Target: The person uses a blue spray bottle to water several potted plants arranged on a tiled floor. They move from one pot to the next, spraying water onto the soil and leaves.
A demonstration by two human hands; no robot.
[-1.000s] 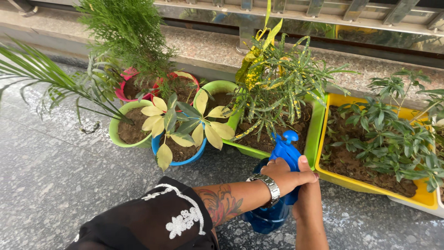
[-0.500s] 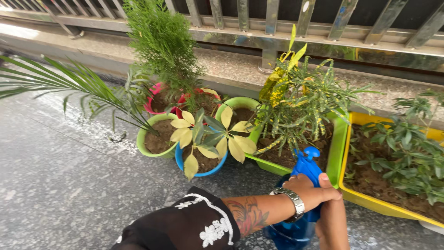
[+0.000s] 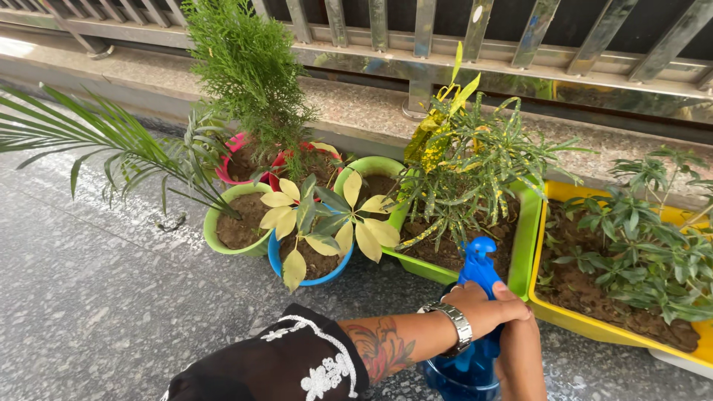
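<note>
A blue spray bottle [image 3: 479, 269] stands upright on the speckled stone floor, in front of a row of potted plants. Both hands grip it. My left hand [image 3: 483, 306], with a metal watch on its wrist and a tattooed forearm under a black embroidered sleeve, wraps around the bottle's neck from the left. Coming up from the bottom edge, my right hand [image 3: 520, 345] holds the right side of the bottle, its thumb lying over the left hand. The nozzle points up toward the green rectangular planter [image 3: 529, 223].
A blue pot [image 3: 275, 261] with a yellow-green leafy plant, a light green pot [image 3: 211, 224] and pink pots [image 3: 226, 168] cluster at left. A yellow planter [image 3: 590, 321] sits at right. Behind them run a stone ledge [image 3: 356, 96] and a metal railing [image 3: 416, 30].
Both hands keep the same hold on the bottle. The view has tilted up and shifted, so the railing shows more and the bottle sits lower in the frame.
</note>
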